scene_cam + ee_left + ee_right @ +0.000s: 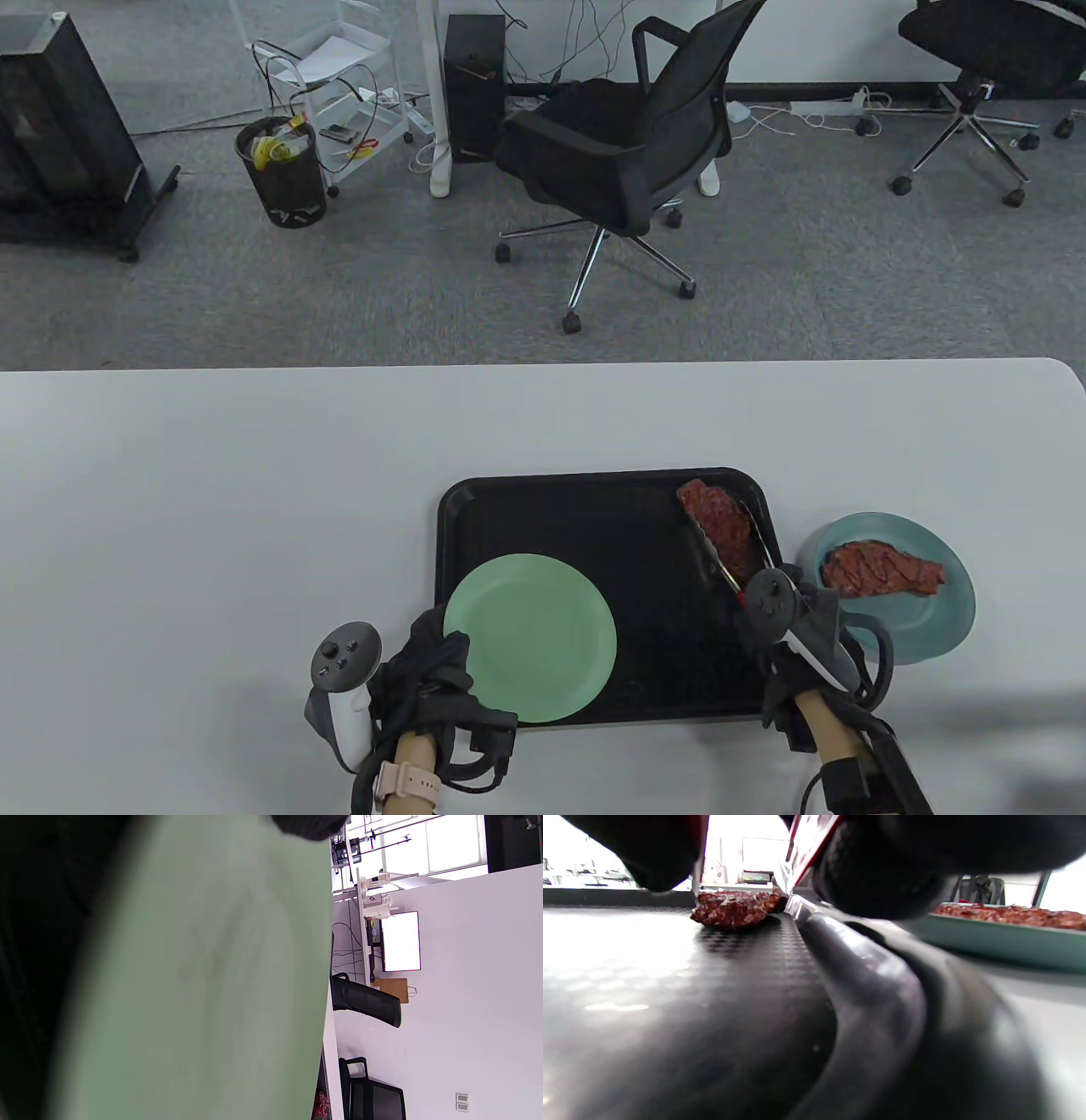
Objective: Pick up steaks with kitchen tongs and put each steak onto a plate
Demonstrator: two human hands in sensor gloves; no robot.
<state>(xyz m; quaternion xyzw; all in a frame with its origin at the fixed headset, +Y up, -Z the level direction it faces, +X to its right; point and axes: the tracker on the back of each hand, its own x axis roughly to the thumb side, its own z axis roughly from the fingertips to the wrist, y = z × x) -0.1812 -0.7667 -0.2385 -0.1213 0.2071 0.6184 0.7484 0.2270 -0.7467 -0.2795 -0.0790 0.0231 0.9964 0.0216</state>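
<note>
A black tray (645, 662) sits on the white table. Over its front left lies an empty green plate (530, 637), and my left hand (428, 658) grips its near-left rim. That green plate (203, 984) fills the left wrist view, with a gloved fingertip (309, 825) at its edge. My right hand (806, 632) holds metal tongs (717, 564) whose two arms straddle a red steak (717, 522) at the tray's back right. In the right wrist view, the steak (734, 908) rests on the tray (670, 984) between the tong arms (806, 853). A second steak (882, 570) lies on a teal plate (925, 632) right of the tray.
The teal plate (1001, 938) with its steak (1009, 914) sits just beside the tray's right edge. Beyond the table's far edge stands a black office chair (628, 144) on grey carpet, with a waste bin (282, 174) further left.
</note>
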